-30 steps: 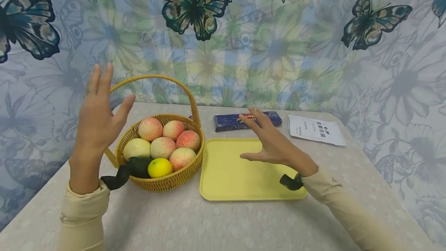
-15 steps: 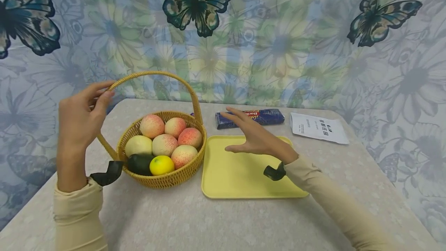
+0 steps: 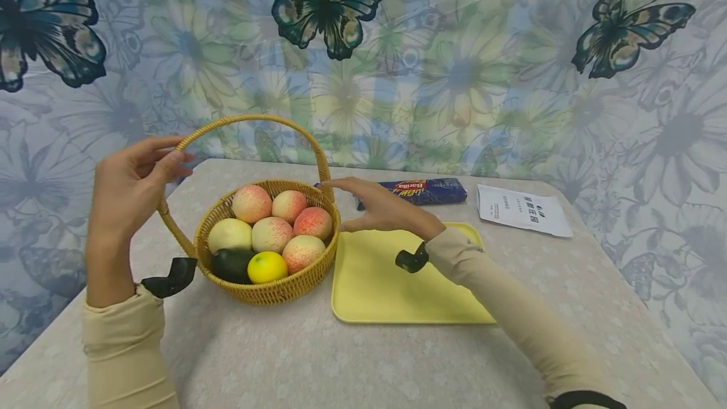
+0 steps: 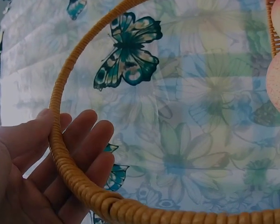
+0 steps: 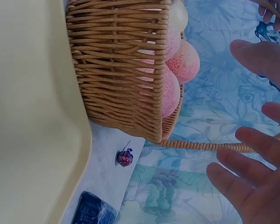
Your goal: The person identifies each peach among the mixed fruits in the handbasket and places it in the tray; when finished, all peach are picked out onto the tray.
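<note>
A wicker basket (image 3: 272, 295) with a tall arched handle (image 3: 250, 118) stands on the table at the left. It holds several peaches (image 3: 272, 234), a pale yellow-green round fruit (image 3: 230, 236), a yellow lemon (image 3: 267, 267) and a dark green fruit (image 3: 233, 265). My left hand (image 3: 127, 188) grips the handle's left side; in the left wrist view the thumb (image 4: 39, 128) lies on one side of it, the fingers on the other. My right hand (image 3: 383, 207) reaches to the basket's right side, fingers extended near the handle's base, thumb apart and nothing in its grasp.
A yellow tray (image 3: 397, 295) lies right of the basket, under my right forearm. Behind it are a blue Barilla pack (image 3: 437, 191) and a white printed packet (image 3: 525, 210). A small wrapped lollipop (image 5: 124, 157) lies behind the basket. A butterfly-print cloth (image 3: 454, 81) hangs behind.
My left hand, raised and open beside the basket a second ago, has come to grip the handle. The right hand has moved left from above the tray to the basket's right side.
</note>
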A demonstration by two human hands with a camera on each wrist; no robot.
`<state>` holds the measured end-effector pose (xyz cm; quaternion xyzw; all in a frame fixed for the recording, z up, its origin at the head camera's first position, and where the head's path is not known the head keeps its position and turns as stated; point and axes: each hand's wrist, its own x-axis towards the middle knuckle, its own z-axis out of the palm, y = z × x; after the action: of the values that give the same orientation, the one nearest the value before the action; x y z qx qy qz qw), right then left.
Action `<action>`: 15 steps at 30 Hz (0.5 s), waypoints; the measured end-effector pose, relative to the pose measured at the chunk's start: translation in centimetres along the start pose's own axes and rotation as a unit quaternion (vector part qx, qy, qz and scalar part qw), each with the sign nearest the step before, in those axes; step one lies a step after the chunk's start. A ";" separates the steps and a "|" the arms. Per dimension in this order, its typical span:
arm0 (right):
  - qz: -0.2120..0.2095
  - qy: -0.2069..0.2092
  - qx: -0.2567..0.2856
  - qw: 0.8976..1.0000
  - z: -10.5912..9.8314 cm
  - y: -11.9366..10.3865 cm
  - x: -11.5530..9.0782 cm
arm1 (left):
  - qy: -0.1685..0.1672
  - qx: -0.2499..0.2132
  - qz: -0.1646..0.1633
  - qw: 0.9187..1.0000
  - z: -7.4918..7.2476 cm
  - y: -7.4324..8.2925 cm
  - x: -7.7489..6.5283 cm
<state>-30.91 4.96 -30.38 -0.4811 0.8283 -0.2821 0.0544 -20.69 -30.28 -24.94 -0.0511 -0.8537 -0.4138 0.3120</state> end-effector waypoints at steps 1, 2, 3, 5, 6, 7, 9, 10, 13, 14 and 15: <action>0.001 -0.009 0.002 1.000 0.1 0.0 0.4 | -0.005 -0.005 -0.002 1.000 -0.1 -0.1 0.0; 0.005 -0.019 0.003 1.000 0.1 0.0 0.8 | -0.009 -0.008 -0.003 1.000 -0.1 -0.2 0.0; 0.008 -0.030 0.004 1.000 0.2 0.0 1.3 | -0.012 -0.011 -0.004 1.000 -0.2 -0.3 0.0; 0.011 -0.050 0.005 0.999 0.3 0.0 2.1 | -0.018 -0.014 -0.003 1.000 -0.2 -0.4 -0.1; 0.012 -0.059 0.000 0.998 0.4 0.0 2.6 | -0.021 -0.015 -0.003 1.000 -0.3 -0.4 -0.1; 0.011 -0.068 -0.005 0.998 0.5 -0.1 3.0 | -0.023 -0.016 -0.002 1.000 -0.3 -0.5 -0.1; 0.012 -0.085 -0.015 0.996 0.7 -0.2 3.8 | -0.030 -0.020 -0.003 0.999 -0.4 -0.5 -0.2; 0.015 -0.094 -0.022 0.995 0.7 -0.2 4.1 | -0.034 -0.021 -0.005 0.999 -0.5 -0.5 -0.2; 0.028 -0.117 -0.036 0.992 0.9 -0.3 5.2 | -0.046 -0.024 -0.010 0.999 -0.7 -0.7 -0.2; 0.035 -0.125 -0.038 0.991 1.0 -0.4 5.5 | -0.050 -0.024 -0.011 0.998 -0.8 -0.7 -0.2; 0.040 -0.133 -0.041 0.989 1.1 -0.4 5.8 | -0.053 -0.024 -0.011 0.998 -0.9 -0.8 -0.2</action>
<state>-33.31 -0.44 -30.01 -0.4823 0.8432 -0.1788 0.1561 -20.38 -31.43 -25.21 -0.0706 -0.8596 -0.4340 0.2603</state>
